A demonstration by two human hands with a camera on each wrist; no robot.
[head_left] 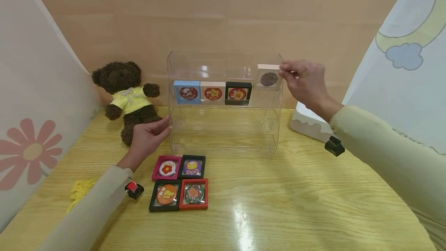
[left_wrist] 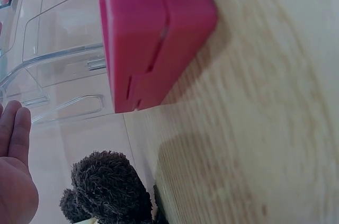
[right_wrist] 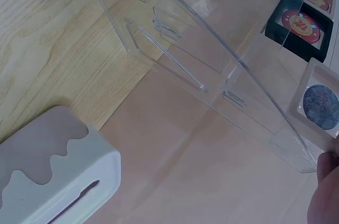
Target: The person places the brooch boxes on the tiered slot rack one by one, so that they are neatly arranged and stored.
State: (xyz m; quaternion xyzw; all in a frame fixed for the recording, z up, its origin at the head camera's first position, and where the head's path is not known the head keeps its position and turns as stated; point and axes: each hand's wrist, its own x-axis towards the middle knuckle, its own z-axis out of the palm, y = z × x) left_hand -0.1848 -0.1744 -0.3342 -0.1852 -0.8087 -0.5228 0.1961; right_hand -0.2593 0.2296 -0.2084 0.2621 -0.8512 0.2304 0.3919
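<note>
My right hand (head_left: pixel 306 82) pinches the right edge of a white square display frame (head_left: pixel 268 66), which has a dark round disc (right_wrist: pixel 321 107) inside. It holds the frame upright at the right end of the upper tier of a clear acrylic rack (head_left: pixel 223 139). To its left on that tier stand a blue frame (head_left: pixel 177 95), a pale frame (head_left: pixel 213 84) and a black frame (head_left: pixel 238 85), each with a round badge. My left hand (head_left: pixel 148 136) touches the rack's left side with extended fingers (left_wrist: pixel 20 136).
Several framed badges lie on the table, among them a pink frame (head_left: pixel 156 169) and a red frame (head_left: pixel 194 206). A brown teddy bear (head_left: pixel 132 102) sits left of the rack, and yellow strands (head_left: pixel 81 193) lie nearby. A white box (head_left: pixel 308 122) stands at the right.
</note>
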